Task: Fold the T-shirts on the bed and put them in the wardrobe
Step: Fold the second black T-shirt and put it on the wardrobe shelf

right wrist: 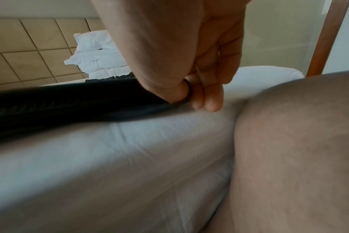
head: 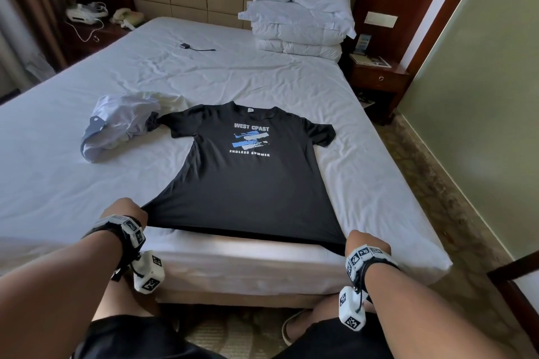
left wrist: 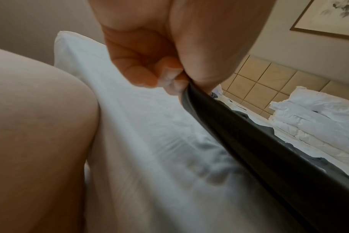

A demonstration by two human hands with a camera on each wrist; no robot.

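Head view shows the black T-shirt (head: 248, 181) lying print-up on the bed (head: 87, 183), collar toward the headboard, hem drawn over the bed's foot edge. The left hand (head: 125, 211) pinches the hem's left corner; the right hand (head: 368, 243) pinches the right corner, thumb against curled fingers (right wrist: 207, 100). Both wrists sit low at the foot edge, forearms reaching forward, hands set wide apart. To do this well, I'd keep even tension across both corners so the body lies smooth before folding. A crumpled pale garment (head: 116, 125) waits touching the shirt's left sleeve.
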